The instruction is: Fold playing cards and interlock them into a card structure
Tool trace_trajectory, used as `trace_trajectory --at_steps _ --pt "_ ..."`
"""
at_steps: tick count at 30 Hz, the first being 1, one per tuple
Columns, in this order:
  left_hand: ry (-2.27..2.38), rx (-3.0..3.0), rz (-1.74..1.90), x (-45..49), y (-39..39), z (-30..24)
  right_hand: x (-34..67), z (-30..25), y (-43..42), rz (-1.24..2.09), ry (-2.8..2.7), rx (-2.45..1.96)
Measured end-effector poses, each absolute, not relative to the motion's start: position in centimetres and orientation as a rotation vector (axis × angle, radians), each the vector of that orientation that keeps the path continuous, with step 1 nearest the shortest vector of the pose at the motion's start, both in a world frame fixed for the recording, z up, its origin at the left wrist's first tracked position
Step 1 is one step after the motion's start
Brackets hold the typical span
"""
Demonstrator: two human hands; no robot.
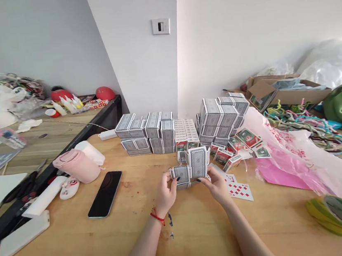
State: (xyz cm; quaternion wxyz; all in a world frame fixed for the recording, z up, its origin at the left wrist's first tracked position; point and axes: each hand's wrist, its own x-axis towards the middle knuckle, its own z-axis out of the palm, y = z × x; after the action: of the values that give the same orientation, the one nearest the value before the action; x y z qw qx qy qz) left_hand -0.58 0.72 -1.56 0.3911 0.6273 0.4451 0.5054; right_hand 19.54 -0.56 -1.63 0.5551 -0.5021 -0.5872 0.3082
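Note:
Between my two hands is a small structure of folded playing cards (198, 163), with grey patterned backs facing me and one part standing taller on the right. My left hand (165, 191) grips its left end, thumb on the front face. With the thumb at its lower front, my right hand (216, 184) closes on the right side; the fingers behind are hidden. Loose playing cards (240, 191), one a diamond card, lie flat beside my right wrist. Behind stand stacked card blocks (161, 133) and a taller stack of card blocks (219, 116).
Card boxes (247, 137) lie in a heap right of centre. A black phone (105, 194), a pink cup (77, 166) and a white power bank (24, 236) are on the left. At right are a pink plastic bag (292, 150), a tape roll (340, 217) and tangled yarn (301, 120).

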Motion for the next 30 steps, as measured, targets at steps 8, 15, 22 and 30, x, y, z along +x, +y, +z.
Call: trace_trajectory --at_steps 8,15,22,30 --pt "1.169 1.697 1.336 -0.3 0.8 -1.9 18.5 -1.7 -0.8 0.852 -1.182 -1.195" --pt "1.189 1.773 1.364 -0.3 0.9 -2.3 18.1 -1.6 -0.8 0.92 -1.099 -1.121" --pt "1.228 1.978 1.483 -0.5 0.7 -2.6 18.8 -1.7 -0.7 0.83 -1.135 -1.144" --pt "1.187 2.147 1.556 -0.6 0.4 -2.5 19.2 -2.4 -0.6 0.832 -1.175 -1.207"
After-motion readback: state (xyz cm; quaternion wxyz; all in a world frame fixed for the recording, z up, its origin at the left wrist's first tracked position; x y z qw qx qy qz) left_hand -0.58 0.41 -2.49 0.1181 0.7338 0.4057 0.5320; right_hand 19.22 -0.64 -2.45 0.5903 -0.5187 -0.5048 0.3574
